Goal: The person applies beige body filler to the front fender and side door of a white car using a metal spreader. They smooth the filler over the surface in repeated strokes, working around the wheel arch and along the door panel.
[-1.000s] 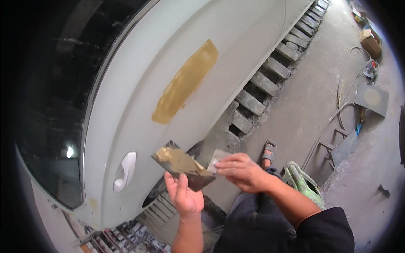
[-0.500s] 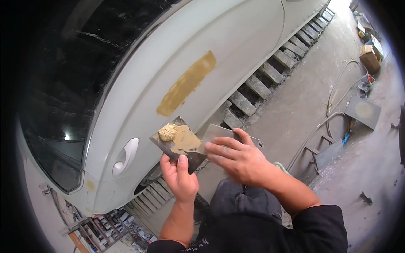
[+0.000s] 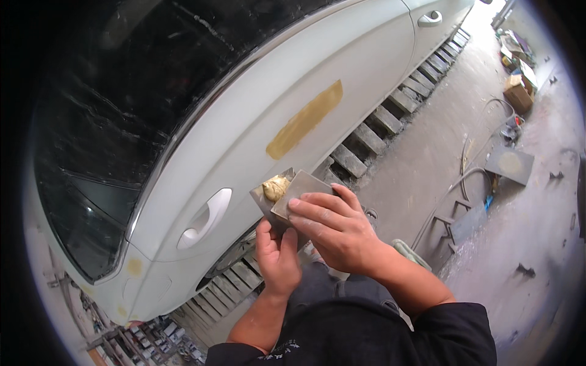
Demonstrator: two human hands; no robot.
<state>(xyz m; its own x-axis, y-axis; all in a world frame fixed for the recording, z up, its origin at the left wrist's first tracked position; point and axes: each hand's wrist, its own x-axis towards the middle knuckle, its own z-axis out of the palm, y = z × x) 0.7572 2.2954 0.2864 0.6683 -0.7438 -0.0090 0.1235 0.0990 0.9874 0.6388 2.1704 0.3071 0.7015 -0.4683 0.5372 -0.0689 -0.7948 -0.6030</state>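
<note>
**Filler on the board, beside a white car door**

A lump of tan body filler (image 3: 276, 187) sits on a small grey mixing board (image 3: 264, 198), held up in front of the person's chest and just below the side of a white car (image 3: 244, 140). Over the board lies a flat metal spreader (image 3: 299, 190), its left edge touching the lump.

The left hand (image 3: 278, 259) grips the board from below, fingers closed around its lower edge with the thumb pointing up. The right hand (image 3: 336, 229) is clamped on the spreader, fingers spread flat across its upper face and pressing it toward the board. Both forearms come up from the lower edge, in dark sleeves pushed back.

Behind the hands, the car's door panel carries a long tan smear of filler (image 3: 305, 119) running diagonally. A white door handle (image 3: 204, 218) lies to the left of the board, and a second handle (image 3: 430, 18) shows far up the body. Dark window glass (image 3: 152, 91) fills the upper left.

Under the car runs a row of grating slats (image 3: 378, 131). On the concrete floor (image 3: 427, 152) to the right lie a flat grey plate (image 3: 510, 165), a hose (image 3: 470, 174) and a cardboard box (image 3: 519, 91), well apart from the hands.
</note>
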